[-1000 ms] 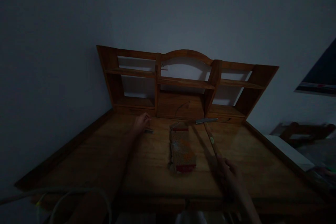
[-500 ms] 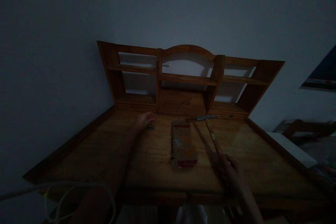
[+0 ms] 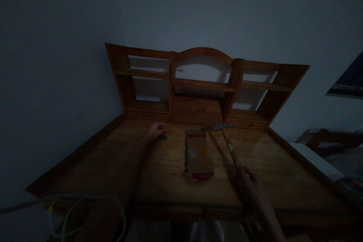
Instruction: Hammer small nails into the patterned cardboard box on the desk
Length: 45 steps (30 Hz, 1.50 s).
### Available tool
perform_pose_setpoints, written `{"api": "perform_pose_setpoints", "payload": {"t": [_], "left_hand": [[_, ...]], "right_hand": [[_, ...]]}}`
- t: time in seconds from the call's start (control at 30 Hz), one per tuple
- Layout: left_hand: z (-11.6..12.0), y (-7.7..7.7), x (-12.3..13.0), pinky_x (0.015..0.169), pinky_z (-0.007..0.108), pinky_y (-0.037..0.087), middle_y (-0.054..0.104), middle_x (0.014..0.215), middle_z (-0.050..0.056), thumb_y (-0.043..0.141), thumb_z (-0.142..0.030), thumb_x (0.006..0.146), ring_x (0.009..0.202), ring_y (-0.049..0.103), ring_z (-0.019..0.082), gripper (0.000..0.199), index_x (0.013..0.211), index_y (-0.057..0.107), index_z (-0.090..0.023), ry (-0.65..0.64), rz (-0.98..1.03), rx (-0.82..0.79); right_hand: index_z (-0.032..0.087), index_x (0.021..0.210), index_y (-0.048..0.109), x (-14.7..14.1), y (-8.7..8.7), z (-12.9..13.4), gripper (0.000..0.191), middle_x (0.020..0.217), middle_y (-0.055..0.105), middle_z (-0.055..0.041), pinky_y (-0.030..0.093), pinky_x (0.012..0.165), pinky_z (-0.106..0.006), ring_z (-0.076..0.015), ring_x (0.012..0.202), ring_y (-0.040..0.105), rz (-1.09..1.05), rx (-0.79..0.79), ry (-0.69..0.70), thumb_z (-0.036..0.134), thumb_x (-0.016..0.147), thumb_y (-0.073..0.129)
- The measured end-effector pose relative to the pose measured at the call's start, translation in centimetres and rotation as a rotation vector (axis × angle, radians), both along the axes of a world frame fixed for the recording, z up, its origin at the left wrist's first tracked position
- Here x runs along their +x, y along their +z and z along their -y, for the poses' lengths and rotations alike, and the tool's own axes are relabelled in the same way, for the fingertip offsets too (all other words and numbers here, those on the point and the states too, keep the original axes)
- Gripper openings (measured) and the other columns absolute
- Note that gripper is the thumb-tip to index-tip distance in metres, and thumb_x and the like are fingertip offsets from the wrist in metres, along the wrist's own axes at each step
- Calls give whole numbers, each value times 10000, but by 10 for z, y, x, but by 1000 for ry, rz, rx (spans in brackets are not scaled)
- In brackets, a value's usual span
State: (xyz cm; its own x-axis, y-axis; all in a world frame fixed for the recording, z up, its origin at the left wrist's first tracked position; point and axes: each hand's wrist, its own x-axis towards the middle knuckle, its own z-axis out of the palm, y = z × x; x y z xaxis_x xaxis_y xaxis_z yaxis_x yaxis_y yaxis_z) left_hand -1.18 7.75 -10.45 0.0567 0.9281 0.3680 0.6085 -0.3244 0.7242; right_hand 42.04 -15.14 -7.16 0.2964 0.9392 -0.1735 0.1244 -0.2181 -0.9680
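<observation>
- Hammer (image 3: 229, 143): grey metal head, wooden handle with a pale round mark; held slanting, head away, right of the cardboard piece.
- Cardboard piece (image 3: 200, 155): brown, orange-patched, red-ended, ragged-edged.
- Small grey item (image 3: 163, 137): left of the cardboard piece, indistinct.

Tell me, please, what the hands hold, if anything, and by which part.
The right hand holds the hammer by its handle, away from the head. Whether the left hand holds anything is too dark to tell.

Head cam sits above the near edge of the surface (image 3: 164, 170), facing forward and kinda down, far enough back to fit the whole shelf unit (image 3: 184, 109).
</observation>
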Motion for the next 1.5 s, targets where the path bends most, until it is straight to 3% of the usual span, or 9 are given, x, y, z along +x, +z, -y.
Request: {"api": "perform_pose_setpoints", "payload": {"t": [0.17, 0.27, 0.37, 0.5, 0.6, 0.77, 0.97, 1.17, 1.5], "left_hand": [[8, 17, 13, 684, 309, 519, 709, 753, 37, 698, -464, 678, 721, 657, 195, 293, 768, 681, -185, -30, 112, 28], [14, 34, 37, 702, 307, 523, 712, 773, 48, 693, -473, 694, 745, 661, 193, 318, 786, 671, -169, -34, 259, 80], [23, 44, 70, 730, 316, 532, 720, 810, 57, 726, -454, 672, 777, 671, 200, 318, 796, 665, -167, -159, 373, 44], [36, 41, 110, 800, 331, 529, 730, 831, 60, 742, -418, 667, 807, 680, 202, 286, 789, 683, -166, -370, 387, -23], [42, 32, 126, 788, 330, 532, 728, 803, 56, 738, -410, 675, 789, 681, 200, 265, 765, 687, -166, -402, 358, -42], [44, 27, 130, 748, 318, 542, 719, 773, 42, 726, -413, 692, 751, 678, 194, 260, 766, 673, -170, -297, 356, -2], [67, 46, 129, 874, 310, 510, 725, 1018, 22, 583, -401, 848, 953, 670, 200, 226, 948, 706, -241, -244, 169, 204], [78, 47, 128, 832, 292, 526, 717, 1065, -23, 553, -377, 875, 913, 692, 198, 237, 1041, 704, -302, -229, -83, 207], [76, 41, 127, 849, 291, 509, 715, 1070, -20, 564, -417, 862, 920, 690, 209, 257, 1060, 702, -328, -237, -107, 185]], "right_hand": [[192, 738, 537, 0, 0, 2, 520, 485, 398, 72, 241, 355, -170, -64, 385, 355, -16, 25, -10, 699, 653, 611], [193, 728, 533, -3, 4, 3, 527, 475, 392, 74, 228, 343, -169, -58, 365, 333, -27, 20, -27, 704, 633, 618], [192, 716, 532, -6, 9, 3, 544, 463, 389, 72, 231, 337, -175, -60, 357, 332, -34, 8, -33, 721, 619, 612], [190, 713, 526, -7, 9, 2, 552, 465, 393, 71, 234, 334, -175, -58, 357, 335, -17, 15, -39, 730, 626, 603], [197, 740, 516, -4, 4, 0, 541, 466, 377, 84, 231, 329, -171, -53, 349, 318, -29, 12, -26, 722, 645, 601], [205, 760, 500, 2, -6, -3, 519, 458, 354, 98, 218, 319, -164, -54, 336, 307, -50, -21, 8, 706, 671, 603], [202, 749, 492, 5, -8, -2, 490, 485, 395, 78, 252, 343, -158, -61, 377, 361, -4, 20, 39, 686, 737, 564], [206, 758, 489, 4, -7, -1, 474, 485, 375, 86, 232, 328, -157, -53, 353, 324, -71, 24, 49, 673, 742, 569], [218, 751, 465, 4, -5, -3, 461, 476, 343, 97, 230, 314, -162, -58, 344, 308, -82, 13, 67, 669, 754, 560]]}}
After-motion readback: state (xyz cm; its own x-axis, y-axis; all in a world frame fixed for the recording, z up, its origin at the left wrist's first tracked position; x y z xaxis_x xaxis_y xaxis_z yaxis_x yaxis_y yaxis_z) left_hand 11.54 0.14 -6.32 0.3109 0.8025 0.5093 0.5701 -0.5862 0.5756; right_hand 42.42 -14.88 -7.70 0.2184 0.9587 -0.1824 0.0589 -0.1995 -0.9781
